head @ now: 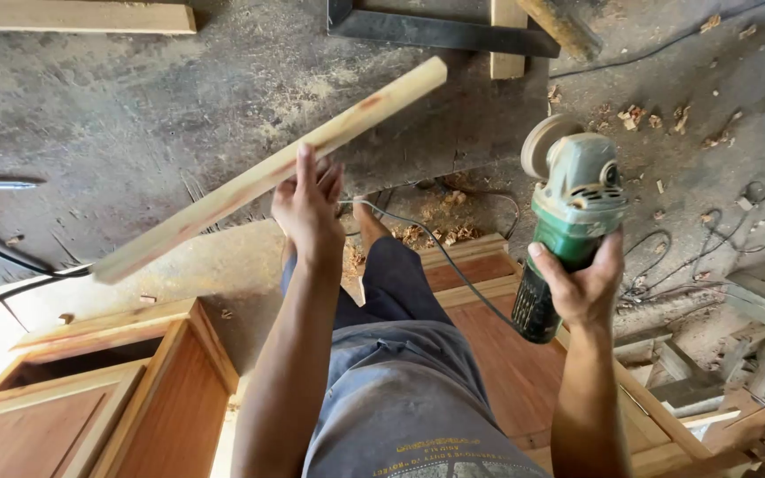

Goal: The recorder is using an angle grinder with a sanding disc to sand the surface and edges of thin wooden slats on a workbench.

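Pale, unfinished wood fills my left hand (307, 208): a long square-edged strip of light timber (267, 173), gripped near its middle with fingers wrapped up around it, held slanting from lower left to upper right above the dusty grey concrete floor (135, 106). My right hand (584, 285) is clenched round the dark body of a green and grey angle grinder (568, 221), its tan sanding disc (544, 142) turned up and away, well apart from the strip. I see the grinder's black cord (436, 252) trailing across my leg. Below stand a reddish-brown wooden cabinet (108, 398) at left and a similar panelled piece (506, 354) under my knee. Wood shavings (440, 232) and loose cables (657, 265) litter the floor beyond.
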